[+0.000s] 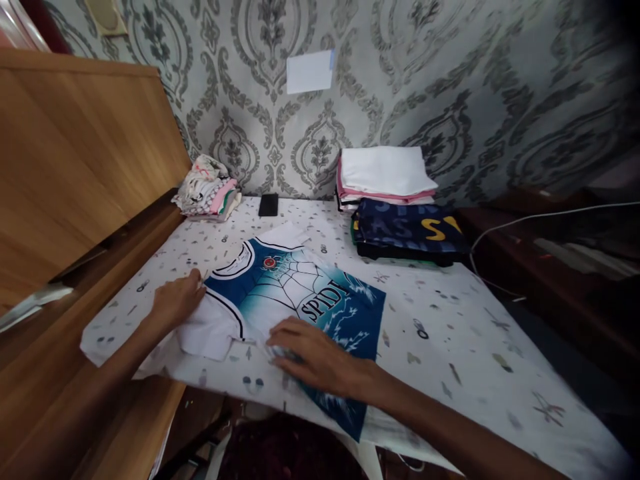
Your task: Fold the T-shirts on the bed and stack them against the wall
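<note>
A short-sleeved T-shirt (273,287) lies spread on the table with its front up, its neck to the far left and its hem to the right. It is white and blue, with a spider, a web and the letters SPIDI. My left hand (179,297) pinches the cloth at the near shoulder, beside the neckband. Lower down, my right hand (317,357) is at the near side edge below the sleeve, its fingers bent over the cloth there. The near hem corner hangs toward the table's front edge.
A folded clothes pile (205,190) stands at the back left, near a black phone-like object (269,205). At the back right are folded white and pink garments (385,170) and dark printed ones (407,227). A wooden panel (85,133) borders the left; a white cable (540,215) runs at right.
</note>
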The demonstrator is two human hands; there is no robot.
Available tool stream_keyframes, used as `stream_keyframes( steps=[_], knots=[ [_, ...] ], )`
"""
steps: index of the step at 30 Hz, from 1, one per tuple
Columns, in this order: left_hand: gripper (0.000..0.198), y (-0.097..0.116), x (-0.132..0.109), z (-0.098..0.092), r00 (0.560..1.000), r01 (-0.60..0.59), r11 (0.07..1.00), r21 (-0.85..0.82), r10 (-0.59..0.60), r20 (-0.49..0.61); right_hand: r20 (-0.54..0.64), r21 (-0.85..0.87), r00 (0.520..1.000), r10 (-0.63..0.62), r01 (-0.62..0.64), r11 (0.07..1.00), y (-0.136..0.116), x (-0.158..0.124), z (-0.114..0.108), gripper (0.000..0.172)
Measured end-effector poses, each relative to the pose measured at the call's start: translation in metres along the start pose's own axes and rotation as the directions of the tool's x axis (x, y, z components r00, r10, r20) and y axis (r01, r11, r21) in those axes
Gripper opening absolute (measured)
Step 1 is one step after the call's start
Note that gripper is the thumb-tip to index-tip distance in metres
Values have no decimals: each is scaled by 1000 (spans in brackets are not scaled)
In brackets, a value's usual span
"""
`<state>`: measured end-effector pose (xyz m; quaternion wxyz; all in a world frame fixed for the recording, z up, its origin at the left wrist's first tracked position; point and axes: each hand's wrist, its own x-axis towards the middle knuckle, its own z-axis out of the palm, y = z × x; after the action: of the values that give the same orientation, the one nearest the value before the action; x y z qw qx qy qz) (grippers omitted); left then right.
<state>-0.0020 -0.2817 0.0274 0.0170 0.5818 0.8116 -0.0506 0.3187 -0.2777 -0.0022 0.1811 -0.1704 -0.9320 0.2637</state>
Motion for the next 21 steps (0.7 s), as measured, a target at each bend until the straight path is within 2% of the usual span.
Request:
stream_keyframes(
  steps=[2,3,6,8,9,10,12,15,18,21],
  knots=[
    [35,19,2,-9,985,-93,992,80,103,-137,-76,-62,994,79,-84,995,17,12,-11,24],
    [38,32,7,-11,963,-187,979,78,199,-181,-110,-112,986,122,-135,984,26,21,-15,25],
    [44,78,37,-9,837,-523,852,-43,503,-216,-184,-269,958,221,-265,926,57,50,-23,32],
    [50,104,65,1,751,-655,745,-124,626,-207,-194,-345,949,247,-302,889,79,65,-23,38],
    [53,114,78,7,734,-678,721,-145,653,-184,-182,-371,949,258,-310,875,90,68,-23,41],
    [57,120,91,14,736,-677,720,-154,659,-152,-165,-390,947,275,-319,864,101,68,-23,44],
    [63,123,112,26,774,-633,761,-145,627,-92,-141,-412,930,338,-366,835,121,59,-25,51],
    [68,114,131,38,818,-575,809,-125,568,-84,-210,-423,857,471,-514,746,145,31,-37,56],
    [66,106,143,36,822,-570,809,-141,561,-99,-309,-415,795,522,-607,678,157,1,-54,51],
    [54,113,160,23,822,-568,807,-162,548,-153,-388,-399,776,498,-628,668,157,-23,-66,44]
  ],
)
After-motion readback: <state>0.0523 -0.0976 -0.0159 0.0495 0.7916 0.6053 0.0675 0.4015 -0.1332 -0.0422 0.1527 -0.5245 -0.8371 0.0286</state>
